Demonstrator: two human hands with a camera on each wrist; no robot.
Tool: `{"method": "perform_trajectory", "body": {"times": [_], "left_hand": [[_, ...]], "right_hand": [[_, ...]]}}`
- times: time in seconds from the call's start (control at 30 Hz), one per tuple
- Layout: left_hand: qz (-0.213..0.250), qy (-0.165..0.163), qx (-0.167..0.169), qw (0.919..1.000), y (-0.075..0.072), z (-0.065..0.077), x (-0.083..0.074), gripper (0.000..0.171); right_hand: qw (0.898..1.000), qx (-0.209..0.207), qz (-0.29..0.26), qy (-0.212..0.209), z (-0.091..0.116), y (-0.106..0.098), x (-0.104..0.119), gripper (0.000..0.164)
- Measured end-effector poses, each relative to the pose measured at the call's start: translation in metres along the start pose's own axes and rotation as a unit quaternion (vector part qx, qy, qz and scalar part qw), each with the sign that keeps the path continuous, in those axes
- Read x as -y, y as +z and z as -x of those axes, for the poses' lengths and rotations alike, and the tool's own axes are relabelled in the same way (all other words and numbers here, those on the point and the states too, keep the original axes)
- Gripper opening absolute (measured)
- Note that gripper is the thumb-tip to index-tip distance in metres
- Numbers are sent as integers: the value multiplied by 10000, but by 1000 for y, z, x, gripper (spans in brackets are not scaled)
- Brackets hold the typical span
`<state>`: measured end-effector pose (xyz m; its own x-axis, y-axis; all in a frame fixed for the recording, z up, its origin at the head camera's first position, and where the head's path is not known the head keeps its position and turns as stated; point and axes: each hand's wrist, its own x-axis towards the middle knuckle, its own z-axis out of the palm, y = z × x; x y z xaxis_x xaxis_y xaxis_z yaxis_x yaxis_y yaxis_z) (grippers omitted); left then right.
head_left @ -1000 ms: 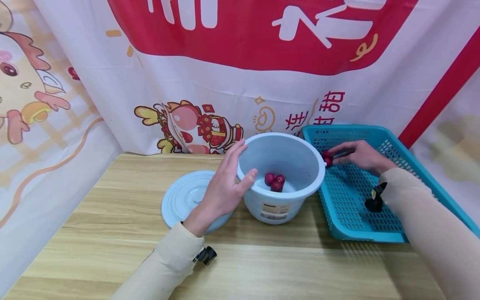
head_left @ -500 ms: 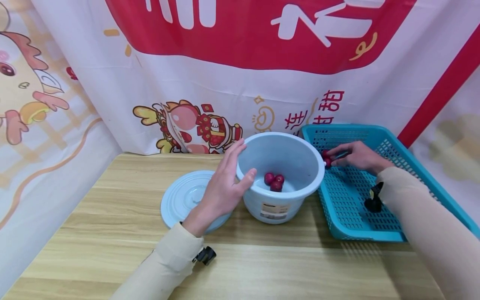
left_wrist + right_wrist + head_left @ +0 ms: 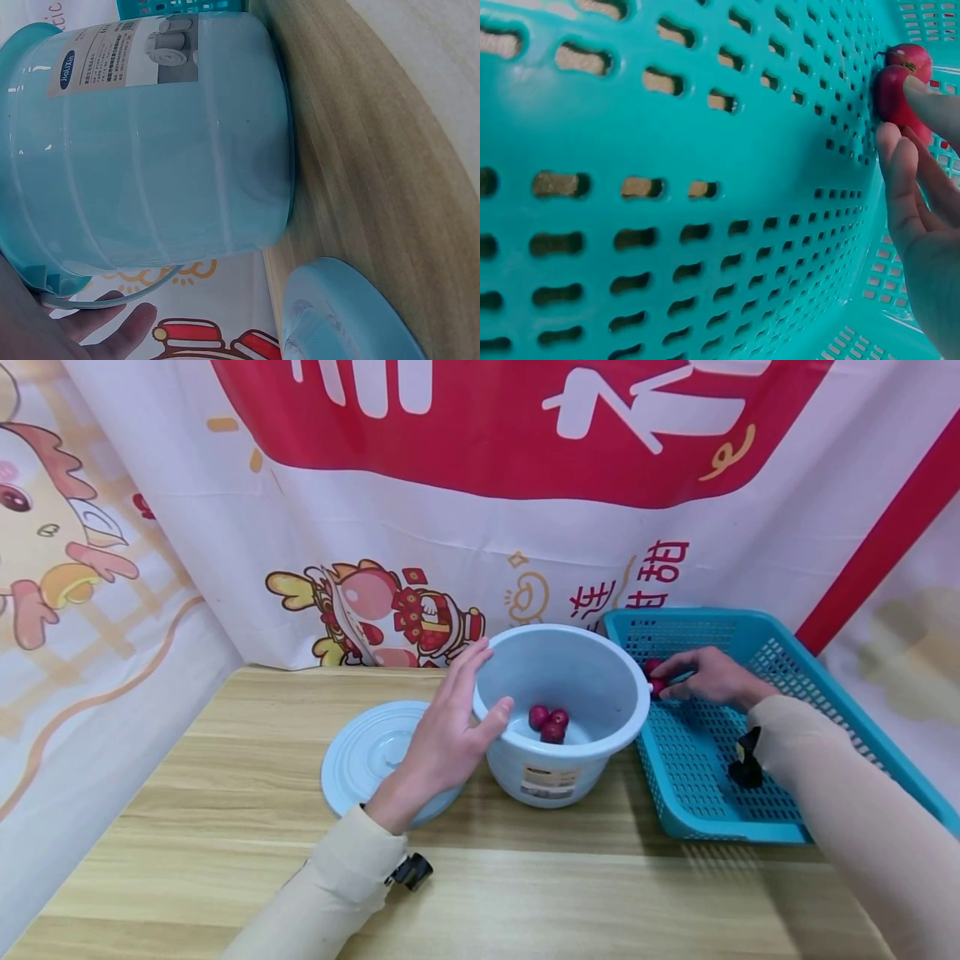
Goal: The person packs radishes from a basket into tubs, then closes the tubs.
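Right hand (image 3: 708,677) pinches a red fruit (image 3: 891,96) at the far left of the basket (image 3: 738,832), second fruit (image 3: 911,55) just beside. Left hand (image 3: 450,727) spread at the bucket's (image 3: 585,668) left rim. Tally: three fruits (image 3: 553,732) in bucket, two left in basket; lid (image 3: 362,756) off, on desk (image 3: 540,893).

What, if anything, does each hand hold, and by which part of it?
The right hand pinches the nearer red fruit in the basket, by its sides. The left hand rests at the bucket's rim with no clear grip.
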<state>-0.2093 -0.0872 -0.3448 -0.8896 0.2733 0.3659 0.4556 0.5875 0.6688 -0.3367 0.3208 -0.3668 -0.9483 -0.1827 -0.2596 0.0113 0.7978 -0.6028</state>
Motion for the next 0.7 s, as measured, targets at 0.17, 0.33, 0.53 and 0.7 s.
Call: {"method": "perform_trajectory", "body": {"times": [0.17, 0.33, 0.53, 0.7], "left_hand": [[4, -6, 5, 10000, 0, 0, 0, 79], [-19, -67, 30, 10000, 0, 0, -1, 80], [-37, -63, 30, 10000, 0, 0, -1, 80], [-5, -41, 5, 10000, 1, 0, 0, 79]], "right_hand": [[9997, -173, 152, 39, 0, 2, 2, 41], [9993, -273, 242, -3, 0, 2, 4, 37], [9989, -201, 419, -22, -1, 1, 3, 44], [9985, -130, 536, 24, -1, 1, 3, 49]]}}
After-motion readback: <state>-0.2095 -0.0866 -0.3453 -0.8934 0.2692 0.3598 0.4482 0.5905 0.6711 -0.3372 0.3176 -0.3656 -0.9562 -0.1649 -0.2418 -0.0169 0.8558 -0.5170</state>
